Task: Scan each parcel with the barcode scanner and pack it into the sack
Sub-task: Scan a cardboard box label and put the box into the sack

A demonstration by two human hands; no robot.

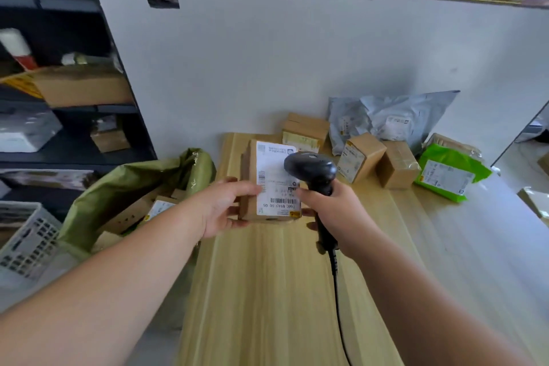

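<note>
1. The left hand pinches the near-left edge of a brown cardboard parcel with a white shipping label, thumb on top, over the pale wooden table.
2. The right hand wraps its fingers round the handle of a black corded barcode scanner, whose head is over the label.
3. An open green woven sack stands left of the table with boxes inside.
4. Small brown boxes lie at the far edge.

bare forearms, left hand, right hand
</note>
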